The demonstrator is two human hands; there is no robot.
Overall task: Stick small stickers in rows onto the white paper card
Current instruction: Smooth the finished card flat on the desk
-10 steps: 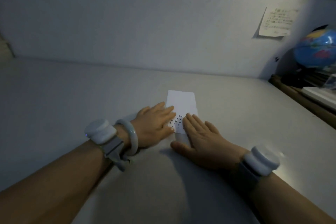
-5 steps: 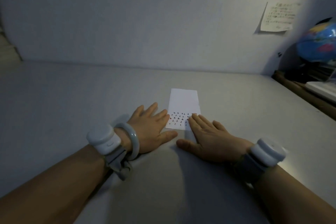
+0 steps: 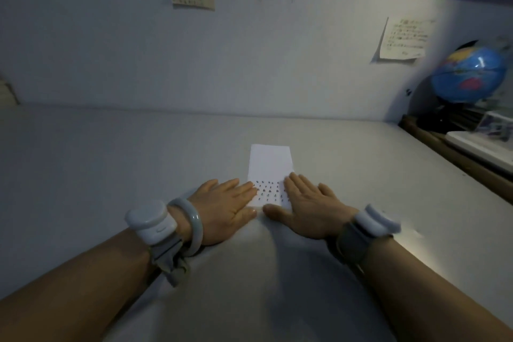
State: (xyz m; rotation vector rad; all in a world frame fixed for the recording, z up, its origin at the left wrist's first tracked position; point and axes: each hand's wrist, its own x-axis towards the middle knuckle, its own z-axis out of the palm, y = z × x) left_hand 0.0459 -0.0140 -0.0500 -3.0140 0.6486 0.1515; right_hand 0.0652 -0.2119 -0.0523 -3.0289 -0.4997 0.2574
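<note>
The white paper card [image 3: 270, 164] lies flat on the surface [image 3: 138, 164], roughly midway between its left and right edges and well short of the back edge where the wall rises. Its near half carries several rows of small dark stickers [image 3: 268, 190]; the far half is bare. The card looks thin and light, likely to slide or curl at a touch, so it is best pinned flat by its side edges or near corners rather than lifted. The stickers are tiny and probably only fit for fingertip pinching; their shape is too small to tell.

The left hand [image 3: 224, 207] rests palm down with straight fingers, its fingertips touching the card's left edge beside the sticker rows. The right hand [image 3: 308, 207] also lies flat and released, fingers straight over the card's near right corner, thumb on the surface just below the card. Neither hand grips anything.

Near the surface's right edge, well apart, stands a blue globe [image 3: 469, 75].
</note>
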